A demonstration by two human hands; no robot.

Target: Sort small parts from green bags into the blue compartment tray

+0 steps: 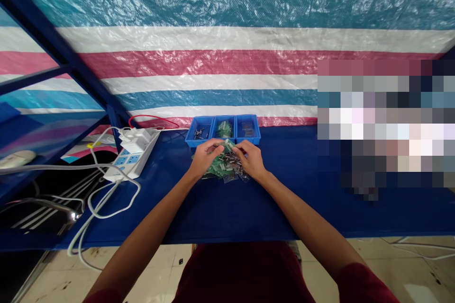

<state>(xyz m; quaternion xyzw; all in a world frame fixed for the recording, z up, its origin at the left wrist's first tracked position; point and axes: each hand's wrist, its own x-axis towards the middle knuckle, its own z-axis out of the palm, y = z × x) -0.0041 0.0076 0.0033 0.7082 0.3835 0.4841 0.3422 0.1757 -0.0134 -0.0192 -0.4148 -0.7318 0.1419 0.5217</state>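
Note:
Both my hands rest on a heap of small green circuit boards and dark metal parts in clear bags on the blue table. My left hand has its fingers curled over a green board at the heap's left side. My right hand pinches at the small dark parts on the right side. What exactly each set of fingers grips is too small to make out. Just behind the heap stand three small blue bins holding dark pins and green pieces.
A white power strip with plugs and white cables lies at the left. A red wire runs behind it. A striped tarpaulin forms the back wall. A blue metal frame stands at left. A blurred area covers the right.

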